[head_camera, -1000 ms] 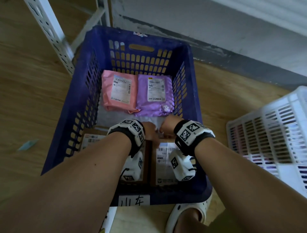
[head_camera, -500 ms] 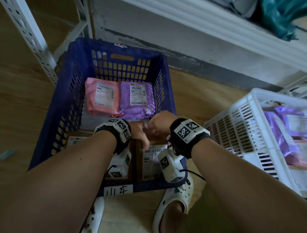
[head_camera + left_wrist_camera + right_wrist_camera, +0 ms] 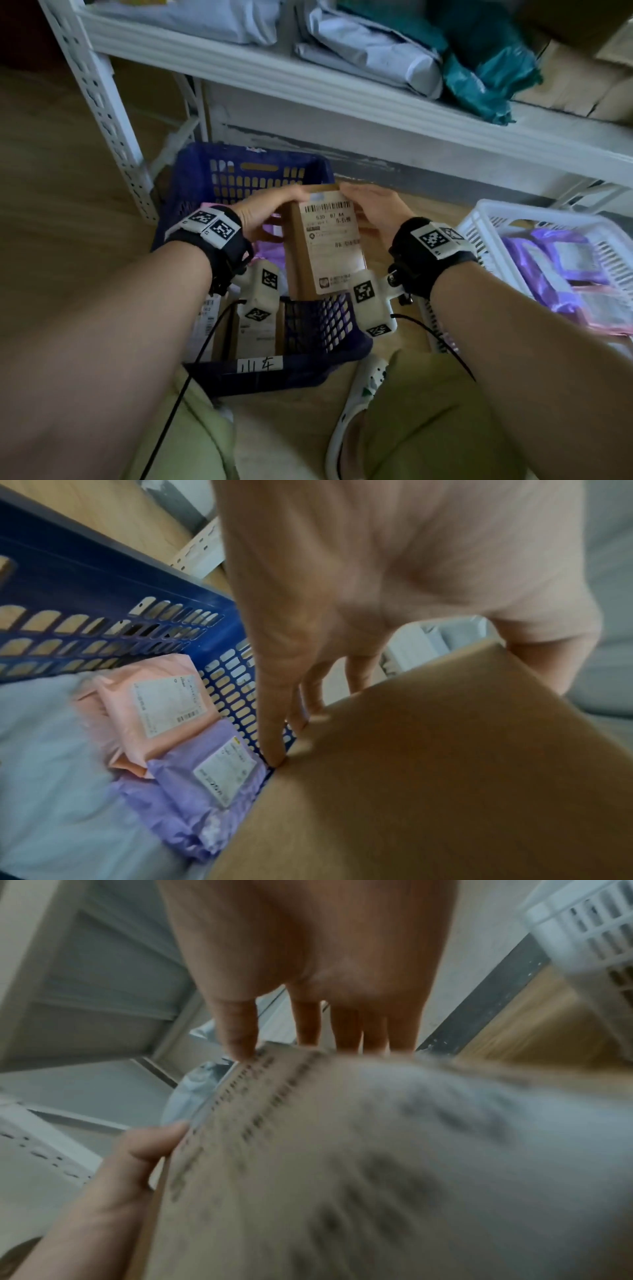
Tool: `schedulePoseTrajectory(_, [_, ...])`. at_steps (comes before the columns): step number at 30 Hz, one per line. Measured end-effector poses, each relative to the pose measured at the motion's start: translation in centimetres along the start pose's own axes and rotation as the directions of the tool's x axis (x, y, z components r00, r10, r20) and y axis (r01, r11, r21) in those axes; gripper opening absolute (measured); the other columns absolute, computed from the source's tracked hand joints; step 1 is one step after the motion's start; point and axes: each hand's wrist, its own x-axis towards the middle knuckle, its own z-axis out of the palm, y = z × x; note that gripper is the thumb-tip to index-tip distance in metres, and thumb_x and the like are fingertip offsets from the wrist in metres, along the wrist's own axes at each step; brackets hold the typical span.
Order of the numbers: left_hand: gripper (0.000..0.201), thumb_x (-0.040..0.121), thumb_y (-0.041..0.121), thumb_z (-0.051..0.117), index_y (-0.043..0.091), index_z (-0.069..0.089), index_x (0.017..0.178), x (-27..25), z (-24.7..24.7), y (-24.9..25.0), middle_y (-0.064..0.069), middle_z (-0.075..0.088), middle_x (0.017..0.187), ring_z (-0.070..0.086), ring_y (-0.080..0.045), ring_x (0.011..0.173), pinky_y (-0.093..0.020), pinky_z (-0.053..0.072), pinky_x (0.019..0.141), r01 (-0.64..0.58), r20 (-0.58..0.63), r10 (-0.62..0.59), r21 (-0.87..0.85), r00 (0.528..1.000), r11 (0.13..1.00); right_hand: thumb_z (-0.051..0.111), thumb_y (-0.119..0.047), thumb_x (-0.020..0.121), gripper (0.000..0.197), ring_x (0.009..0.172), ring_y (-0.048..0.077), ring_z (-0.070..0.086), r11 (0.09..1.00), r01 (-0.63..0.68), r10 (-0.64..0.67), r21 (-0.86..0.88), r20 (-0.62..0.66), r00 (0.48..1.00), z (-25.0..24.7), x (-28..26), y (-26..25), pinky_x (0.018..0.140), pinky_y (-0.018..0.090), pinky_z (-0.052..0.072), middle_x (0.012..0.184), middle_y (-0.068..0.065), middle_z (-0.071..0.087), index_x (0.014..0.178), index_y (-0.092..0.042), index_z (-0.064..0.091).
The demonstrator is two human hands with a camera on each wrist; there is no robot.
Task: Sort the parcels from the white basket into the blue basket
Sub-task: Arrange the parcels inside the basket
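**Currently: both hands on a box, above the blue basket**

Left hand and right hand both grip the top end of a flat brown cardboard parcel with a white shipping label. Thumbs on the label face, fingers wrapped behind. Grip is firm on the upper corners only; the lower end hangs free. Parcel is tilted near upright, label toward the head camera, held over the near half of the perforated dark-blue plastic basket.

In the basket: a pink poly mailer and a purple poly mailer side by side at the far end, touching. More boxes lie flat at the near wall, partly hidden by the left wrist.

White slatted plastic basket sits to the right, purple mailers still inside, so the task looks unfinished.

Step advice, my read: lay the box flat, label up, beside the other boxes. Lower the free end first, then slide the fingers out. Don't let it land on the mailers.
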Motion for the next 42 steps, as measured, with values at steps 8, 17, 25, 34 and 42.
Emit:
schedulePoseTrajectory(8, [0.026, 0.087, 0.037, 0.054, 0.019, 0.058, 0.068, -3.1, -0.5, 1.3, 0.004, 0.061, 0.05, 0.057, -0.009, 0.039, -0.013, 0.044, 0.043, -0.083, -0.05, 0.072, -0.276, 0.996, 0.958, 0.053, -0.045, 0.092, 0.029, 0.07, 0.015, 0.069, 0.939, -0.152, 0.046, 0.31, 0.325, 0.945, 0.6, -2.4, -0.6, 0.071, 0.029, 0.057, 0.084, 0.001, 0.073, 0.097, -0.018, 0.064])
schedulePoseTrajectory(17, [0.025, 0.086, 0.034, 0.06, 0.016, 0.057, 0.067, -4.0, -0.1, 2.0, 0.005, 0.056, 0.048, 0.048, -0.006, 0.033, -0.008, 0.034, 0.035, -0.136, -0.163, 0.077, -0.391, 0.984, 0.911, 0.067, -0.042, 0.078, 0.049, 0.103, 0.029, 0.062, 0.913, -0.11, -0.02, 0.393, 0.314, 0.949, 1.2, -1.6, -0.4, 0.102, 0.054, 0.041, 0.122, 0.014, 0.064, 0.119, -0.016, 0.062])
schedulePoseTrajectory(25, [0.031, 0.087, 0.038, 0.058, 0.017, 0.059, 0.064, -4.4, -0.3, 2.1, 0.001, 0.056, 0.05, 0.052, -0.012, 0.036, -0.013, 0.042, 0.041, -0.067, -0.114, 0.023, -0.394, 0.993, 0.916, 0.082, -0.044, 0.058, 0.089, 0.109, 0.029, 0.065, 0.919, -0.096, -0.027, 0.383, 0.303, 0.953, 0.9, 0.2, 0.4, 0.09, 0.045, 0.053, 0.115, 0.009, 0.069, 0.137, -0.024, 0.045])
schedulePoseTrajectory(34, [0.026, 0.085, 0.041, 0.059, 0.018, 0.061, 0.074, -4.4, -0.1, 2.1, 0.001, 0.064, 0.058, 0.061, -0.012, 0.047, -0.019, 0.047, 0.051, -0.061, -0.115, 0.024, -0.328, 0.993, 0.943, 0.077, -0.04, 0.065, 0.077, 0.092, 0.02, 0.066, 0.927, -0.039, -0.071, 0.372, 0.276, 0.959, 0.3, 0.1, 0.9, 0.072, 0.033, 0.052, 0.109, 0.006, 0.071, 0.134, -0.028, 0.047])
schedulePoseTrajectory(42, [0.034, 0.077, 0.05, 0.067, 0.016, 0.067, 0.077, -5.4, 0.5, 2.8, -0.006, 0.061, 0.076, 0.043, -0.02, 0.07, -0.022, 0.043, 0.054, -0.043, -0.113, -0.001, -0.388, 0.994, 0.921, 0.074, -0.036, 0.075, 0.059, 0.09, 0.02, 0.067, 0.89, -0.007, -0.11, 0.456, 0.228, 0.967, 0.1, -0.9, 0.4, 0.073, 0.034, 0.053, 0.106, 0.005, 0.072, 0.129, -0.028, 0.052])
